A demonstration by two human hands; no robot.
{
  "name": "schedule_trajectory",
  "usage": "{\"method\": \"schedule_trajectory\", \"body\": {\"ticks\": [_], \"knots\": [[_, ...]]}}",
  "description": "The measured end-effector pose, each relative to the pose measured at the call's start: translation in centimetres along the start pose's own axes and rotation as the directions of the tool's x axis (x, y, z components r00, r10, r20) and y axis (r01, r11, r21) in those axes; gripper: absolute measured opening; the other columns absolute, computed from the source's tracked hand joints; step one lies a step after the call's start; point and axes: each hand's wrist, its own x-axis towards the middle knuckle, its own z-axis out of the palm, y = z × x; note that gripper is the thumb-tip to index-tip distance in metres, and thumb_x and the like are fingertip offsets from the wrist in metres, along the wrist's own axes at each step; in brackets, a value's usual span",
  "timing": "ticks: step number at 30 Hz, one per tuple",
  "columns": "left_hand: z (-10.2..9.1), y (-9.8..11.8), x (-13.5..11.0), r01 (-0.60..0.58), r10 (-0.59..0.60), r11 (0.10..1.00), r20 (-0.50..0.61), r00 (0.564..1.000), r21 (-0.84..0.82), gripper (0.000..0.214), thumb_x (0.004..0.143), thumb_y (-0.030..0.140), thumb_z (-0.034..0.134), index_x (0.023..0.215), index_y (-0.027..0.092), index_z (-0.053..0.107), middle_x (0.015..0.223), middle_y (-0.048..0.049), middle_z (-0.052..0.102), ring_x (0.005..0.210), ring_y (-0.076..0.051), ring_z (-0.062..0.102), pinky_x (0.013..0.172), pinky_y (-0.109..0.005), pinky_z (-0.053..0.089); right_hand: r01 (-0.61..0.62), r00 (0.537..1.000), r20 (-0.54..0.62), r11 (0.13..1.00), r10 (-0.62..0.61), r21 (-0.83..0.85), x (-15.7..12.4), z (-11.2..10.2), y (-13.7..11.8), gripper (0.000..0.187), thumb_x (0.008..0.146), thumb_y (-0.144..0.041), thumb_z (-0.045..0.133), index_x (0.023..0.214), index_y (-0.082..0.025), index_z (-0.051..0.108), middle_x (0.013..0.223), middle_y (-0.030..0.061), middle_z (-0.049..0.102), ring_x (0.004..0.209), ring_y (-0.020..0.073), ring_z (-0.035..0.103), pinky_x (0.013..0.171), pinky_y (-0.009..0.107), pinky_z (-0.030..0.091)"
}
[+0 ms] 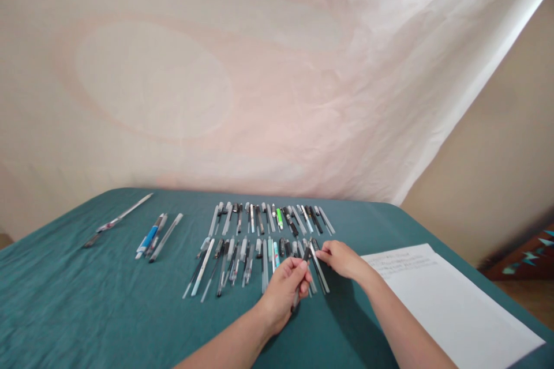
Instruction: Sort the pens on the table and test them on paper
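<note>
Two rows of several pens [259, 242] lie on a teal tablecloth [86, 311]. My left hand [283, 288] is closed around a dark pen [303, 262] at the right end of the near row, its barrel running down through the fingers. My right hand [341, 258] rests just right of it, fingertips pinching the top of that pen beside a white pen [320, 274] lying on the cloth. I cannot tell whether the right hand grips a cap or only touches it.
A white sheet of paper [445, 305] with some writing at its top lies at the right. Loose pens [158, 236] and a long thin pen [123, 216] sit at the far left. A pale cloth backdrop [259, 69] hangs behind the table.
</note>
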Motion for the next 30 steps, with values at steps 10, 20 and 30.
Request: {"method": "schedule_trajectory", "body": {"ticks": [10,20,30], "knots": [[-0.1,-0.1,0.1,-0.020,0.020,1.000,0.019,1.000,0.015,0.031,0.071,0.042,0.062,0.072,0.016,0.045,0.057,0.0044,0.050,0.041,-0.003,0.034,0.041,-0.017,0.021,0.008,1.000,-0.026,0.992,-0.004,0.127,-0.6,-1.5,-1.9,0.029,0.079,-0.037,0.048,0.060,-0.017,0.056,0.056,0.0029,0.061,0.051,0.0128,0.053,0.052,0.023,0.035],[-0.3,-0.2,0.1,-0.012,0.011,0.999,0.018,1.000,0.047,0.031,0.072,0.043,0.060,0.073,0.016,0.045,0.056,0.0053,0.049,0.041,-0.003,0.033,0.042,-0.017,0.021,-0.004,0.997,0.052,0.667,-0.052,0.745,-1.8,-2.0,-5.5,0.032,0.071,-0.045,0.059,0.075,-0.013,0.061,0.061,-0.0011,0.057,0.052,0.0086,0.049,0.049,0.020,0.039],[-0.2,-0.9,-0.1,-0.034,0.012,0.965,0.088,0.996,0.259,0.030,0.074,0.044,0.057,0.076,0.017,0.044,0.060,0.0035,0.054,0.043,-0.005,0.041,0.045,-0.019,0.028,0.260,0.857,-0.397,0.389,0.330,0.884,-0.1,-4.7,-1.5,0.030,0.069,-0.044,0.061,0.083,-0.017,0.058,0.080,0.0017,0.059,0.054,0.0071,0.049,0.044,0.018,0.041]]}}
